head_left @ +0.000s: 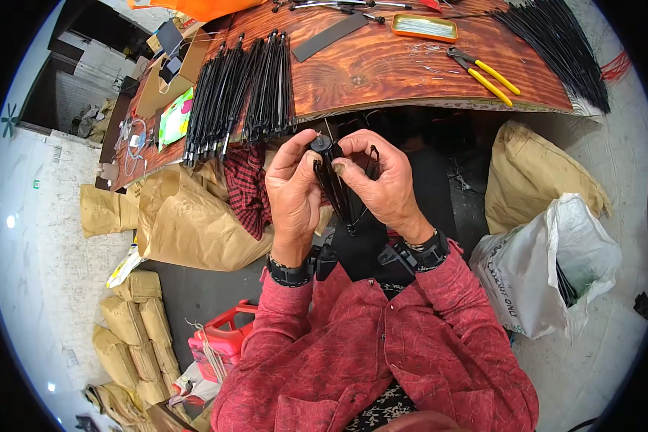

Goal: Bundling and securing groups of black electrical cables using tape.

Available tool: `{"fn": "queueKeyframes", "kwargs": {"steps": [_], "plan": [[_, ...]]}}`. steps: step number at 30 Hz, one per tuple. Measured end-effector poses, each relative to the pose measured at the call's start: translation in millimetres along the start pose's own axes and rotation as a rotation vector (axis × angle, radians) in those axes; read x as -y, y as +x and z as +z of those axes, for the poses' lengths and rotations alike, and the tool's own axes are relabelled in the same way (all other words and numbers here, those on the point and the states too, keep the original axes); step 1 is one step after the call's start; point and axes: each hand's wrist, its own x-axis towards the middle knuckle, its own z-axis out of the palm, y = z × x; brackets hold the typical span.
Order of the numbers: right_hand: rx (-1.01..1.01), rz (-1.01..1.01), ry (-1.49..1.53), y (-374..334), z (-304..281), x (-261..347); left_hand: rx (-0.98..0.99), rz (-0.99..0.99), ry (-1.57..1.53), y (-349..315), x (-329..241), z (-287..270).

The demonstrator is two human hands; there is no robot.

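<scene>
In front of my chest I hold a black umbrella frame [339, 189], its thin ribs gathered together and pointing down toward me. My left hand [293, 191] is closed round its upper left side, thumb and forefinger at the round black hub [321, 143]. From the right, my right hand [383, 180] pinches the ribs just beside the hub, and one bent rib loops out near its fingers. A thin metal wire [329, 128] stands up by the hub. What lies between the fingertips is partly hidden.
The wooden table [360, 79] ahead carries bundled black umbrella frames [241, 93], yellow-handled pliers [484, 74], an orange-rimmed tin of pins [425, 27], a dark flat strip [330, 36] and black rods [554, 47]. Paper sacks [201, 223] stand left; a white sack [547, 270] stands right.
</scene>
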Motion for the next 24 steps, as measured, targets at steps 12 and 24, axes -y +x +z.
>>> {"fn": "queueKeyframes", "kwargs": {"steps": [12,24], "plan": [[0.029,0.096,0.414,-1,7,-5,-0.019,0.043,0.024,-4,0,10],[-0.100,-0.152,-0.018,0,16,-1,-0.057,-0.005,-0.068,-2,-2,13]]}}
